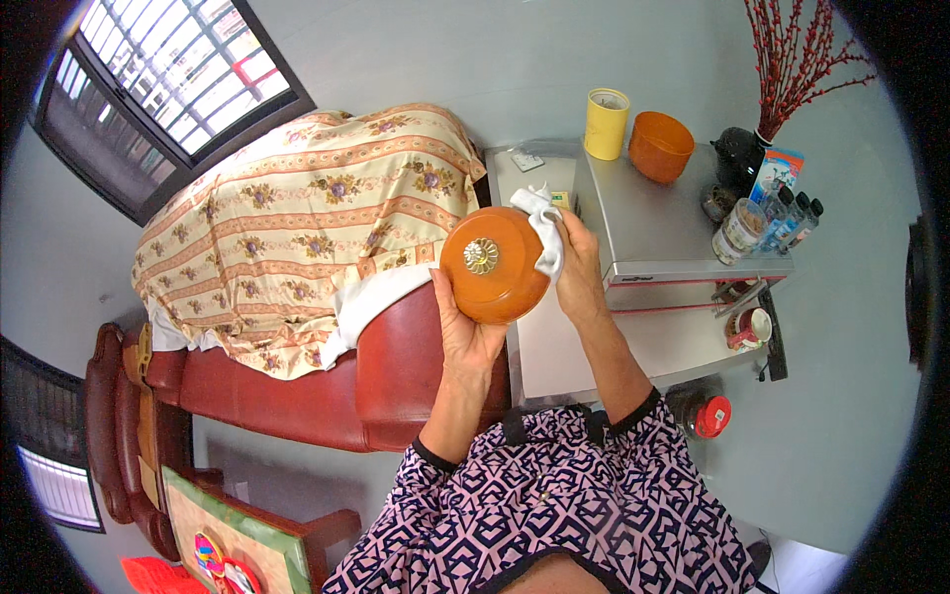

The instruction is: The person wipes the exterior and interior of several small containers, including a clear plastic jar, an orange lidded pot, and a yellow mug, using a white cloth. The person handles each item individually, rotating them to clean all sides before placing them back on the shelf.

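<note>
- Patterned shirt (554, 495) fills the foreground.
- Left hand (469, 335) grips the orange lid (510, 272) by its lower rim, probably steadying it; right hand (582, 265) presses a white cloth (541, 226) against its right edge.
- Lid is held midair, knob (481, 255) toward the camera.
- Orange bowl (661, 150) and yellow can (606, 127) stand open; contents unclear.

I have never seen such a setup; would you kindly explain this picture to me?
There is no machine: a person works with two bare hands. A wide fisheye camera on the head looks down, bending straight edges near the rim. The left hand holds a round, glossy orange-brown lid with a gold flower-shaped knob; the right hand holds a white cloth against its edge. On the boxy silver cabinet stand a yellow cylindrical container and a round orange bowl, among other things.
</note>
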Demonstrator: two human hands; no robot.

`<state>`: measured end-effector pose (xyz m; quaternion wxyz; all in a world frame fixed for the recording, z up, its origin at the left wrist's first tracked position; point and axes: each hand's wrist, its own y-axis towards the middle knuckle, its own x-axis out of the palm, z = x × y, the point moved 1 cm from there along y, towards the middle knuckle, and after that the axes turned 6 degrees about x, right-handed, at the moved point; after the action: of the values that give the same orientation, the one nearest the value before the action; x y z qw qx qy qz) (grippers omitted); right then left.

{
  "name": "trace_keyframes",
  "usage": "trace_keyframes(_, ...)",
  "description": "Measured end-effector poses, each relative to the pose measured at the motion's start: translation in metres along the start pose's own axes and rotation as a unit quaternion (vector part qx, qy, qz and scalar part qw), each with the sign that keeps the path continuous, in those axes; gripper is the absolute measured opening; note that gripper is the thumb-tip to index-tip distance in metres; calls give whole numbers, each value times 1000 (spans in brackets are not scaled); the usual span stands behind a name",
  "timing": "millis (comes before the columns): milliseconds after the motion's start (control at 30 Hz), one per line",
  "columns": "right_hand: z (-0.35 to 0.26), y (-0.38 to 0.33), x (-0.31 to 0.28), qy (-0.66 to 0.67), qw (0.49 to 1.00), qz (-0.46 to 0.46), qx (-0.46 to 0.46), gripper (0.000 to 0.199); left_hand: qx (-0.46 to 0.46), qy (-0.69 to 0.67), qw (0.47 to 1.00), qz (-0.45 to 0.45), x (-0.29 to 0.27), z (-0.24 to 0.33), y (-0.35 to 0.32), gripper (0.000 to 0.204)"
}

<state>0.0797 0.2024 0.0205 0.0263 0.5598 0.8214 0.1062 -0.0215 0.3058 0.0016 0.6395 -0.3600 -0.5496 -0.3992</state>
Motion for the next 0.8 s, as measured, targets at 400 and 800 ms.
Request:
trace_keyframes(400,-8,-77,29,-418,836,50,-352,37,-45,43,996,-64,-18,-12,7,59)
trace_keyframes(800,-47,-24,47,-580,769,-4,-270,20,-29,266,963,25,-3,-14,-11,51)
